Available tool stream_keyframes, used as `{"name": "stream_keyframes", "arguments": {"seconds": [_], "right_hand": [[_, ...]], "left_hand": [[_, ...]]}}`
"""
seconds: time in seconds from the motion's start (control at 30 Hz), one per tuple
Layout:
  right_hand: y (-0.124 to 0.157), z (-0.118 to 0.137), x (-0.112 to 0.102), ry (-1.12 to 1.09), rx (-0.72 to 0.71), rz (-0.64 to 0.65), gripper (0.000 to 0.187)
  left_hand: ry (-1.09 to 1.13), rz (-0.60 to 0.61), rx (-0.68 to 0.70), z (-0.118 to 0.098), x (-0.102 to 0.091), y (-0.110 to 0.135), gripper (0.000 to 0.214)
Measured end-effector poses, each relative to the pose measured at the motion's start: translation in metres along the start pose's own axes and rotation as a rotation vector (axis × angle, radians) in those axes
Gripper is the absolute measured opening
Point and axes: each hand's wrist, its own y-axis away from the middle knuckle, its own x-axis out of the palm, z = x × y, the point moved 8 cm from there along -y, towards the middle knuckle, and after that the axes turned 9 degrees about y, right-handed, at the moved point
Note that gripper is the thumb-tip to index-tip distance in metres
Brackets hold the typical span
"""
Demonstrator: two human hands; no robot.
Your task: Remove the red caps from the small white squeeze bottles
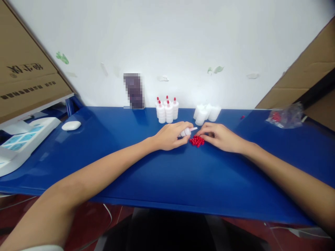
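My left hand (171, 135) is closed around a small white bottle (187, 131) lying sideways, its thin nozzle pointing right. My right hand (219, 136) rests on the blue table (167, 174) with its fingers curled over a small pile of red caps (197, 141); whether it pinches one is hidden. Behind my hands stand several white bottles with red caps (166, 109). To their right is a cluster of white bottles without caps (206, 113), some leaning.
A clear plastic bag with red pieces (285, 116) lies at the far right. A white oval object (71, 125) and a white device with blue labels (23, 141) sit at the left. Cardboard boxes (23, 73) flank both sides. One stray red cap (242, 117) lies apart.
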Motion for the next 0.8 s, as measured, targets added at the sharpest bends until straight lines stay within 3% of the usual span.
{"name": "stream_keyframes", "arguments": {"seconds": [0.17, 0.33, 0.47, 0.63, 0.8], "right_hand": [[0.0, -0.002, -0.001, -0.011, 0.017, 0.0, 0.029], [0.003, -0.005, -0.027, -0.075, 0.158, -0.208, 0.029], [0.004, 0.012, -0.028, -0.111, 0.206, -0.215, 0.034], [0.002, 0.04, -0.021, -0.014, 0.135, -0.189, 0.032], [0.009, 0.02, -0.046, 0.093, 0.276, -0.363, 0.026]], "left_hand": [[-0.007, 0.005, -0.002, -0.001, 0.0, 0.0, 0.034], [0.018, 0.02, -0.03, 0.0, -0.001, -0.001, 0.034], [0.045, 0.047, -0.018, -0.001, 0.0, -0.001, 0.038], [0.014, 0.076, 0.012, -0.003, 0.003, -0.001, 0.038], [0.009, 0.034, -0.056, 0.002, -0.001, -0.001, 0.054]]}}
